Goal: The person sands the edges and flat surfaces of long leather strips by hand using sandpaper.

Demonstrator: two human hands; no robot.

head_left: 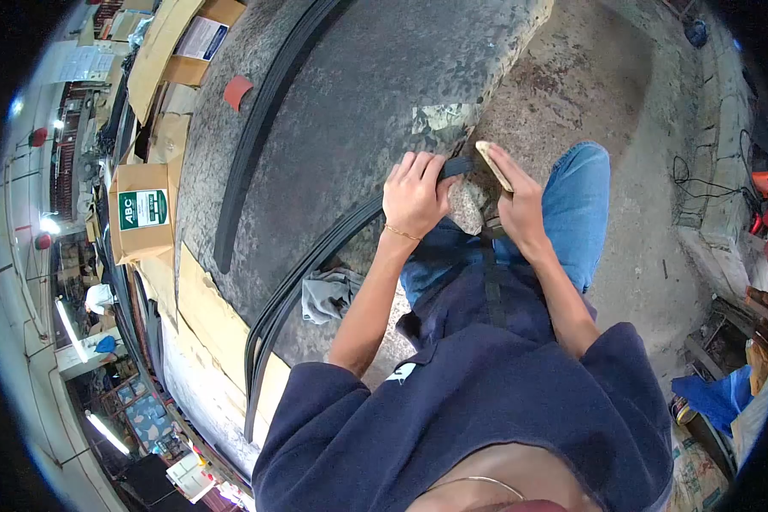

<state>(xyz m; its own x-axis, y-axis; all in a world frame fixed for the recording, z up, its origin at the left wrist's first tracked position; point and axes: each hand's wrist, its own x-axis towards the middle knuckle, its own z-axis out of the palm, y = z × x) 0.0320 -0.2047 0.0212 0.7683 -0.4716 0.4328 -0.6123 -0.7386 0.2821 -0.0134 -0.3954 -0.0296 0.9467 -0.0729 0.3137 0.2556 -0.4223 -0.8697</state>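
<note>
A bundle of long black strips curves across the dark work surface, and my left hand is closed around it near its end. The strips' ends stick out just past my fingers. My right hand grips a flat, tan-edged board, held upright on edge a short way right of those ends. Board and strips look apart. A second black bundle lies further left on the surface.
A grey cloth lies beside the strips. An open cardboard box with a green label and a red curved piece are at the left. Blue-jeaned legs are below my right hand. An orange tool is far right.
</note>
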